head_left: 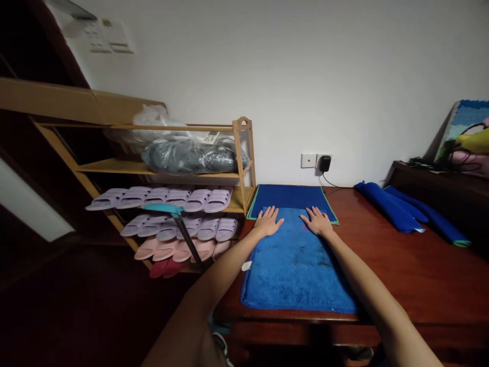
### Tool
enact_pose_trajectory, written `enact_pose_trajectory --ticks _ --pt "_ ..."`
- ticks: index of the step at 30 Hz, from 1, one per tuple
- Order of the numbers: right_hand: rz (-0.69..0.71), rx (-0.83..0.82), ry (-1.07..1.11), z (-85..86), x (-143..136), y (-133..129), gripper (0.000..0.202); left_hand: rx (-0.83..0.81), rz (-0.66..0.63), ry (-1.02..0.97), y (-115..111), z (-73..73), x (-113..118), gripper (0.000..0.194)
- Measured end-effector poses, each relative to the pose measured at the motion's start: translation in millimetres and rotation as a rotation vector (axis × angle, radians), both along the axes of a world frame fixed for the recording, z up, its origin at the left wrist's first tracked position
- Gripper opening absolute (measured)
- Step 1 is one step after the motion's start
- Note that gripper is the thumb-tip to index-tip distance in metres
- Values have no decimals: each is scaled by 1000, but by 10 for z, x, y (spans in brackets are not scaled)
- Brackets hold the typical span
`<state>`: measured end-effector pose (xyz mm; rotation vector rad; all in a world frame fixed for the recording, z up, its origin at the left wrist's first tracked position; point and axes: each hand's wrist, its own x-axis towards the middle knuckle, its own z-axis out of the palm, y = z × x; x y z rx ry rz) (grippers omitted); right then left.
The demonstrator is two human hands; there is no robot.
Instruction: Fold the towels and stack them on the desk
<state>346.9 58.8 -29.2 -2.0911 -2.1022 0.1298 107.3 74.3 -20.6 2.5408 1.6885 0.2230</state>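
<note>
A bright blue towel (298, 270) lies flat along the left end of the brown wooden table, with dark stains near its middle and a white tag at its left edge. My left hand (268, 221) rests palm down on the towel's far left corner, fingers spread. On the far right corner, my right hand (317, 221) also lies flat with its fingers apart. Beyond them, a darker blue cloth (290, 196) with green edging shows partly from under the towel.
Rolled blue cloths (393, 206) lie at the table's right back. A wooden rack (244, 173) with several slippers (219, 199) stands left, a turquoise-topped handle (164, 208) before it. A black adapter (324, 163) is plugged into the wall; its cord reaches the table (405, 275).
</note>
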Motion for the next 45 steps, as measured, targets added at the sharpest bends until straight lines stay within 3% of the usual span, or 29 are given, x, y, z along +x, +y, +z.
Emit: enact_pose_trajectory --ticks 45 --pt "17 26 -17 -40 6 -810 79 33 -23 27 -871 16 -38 71"
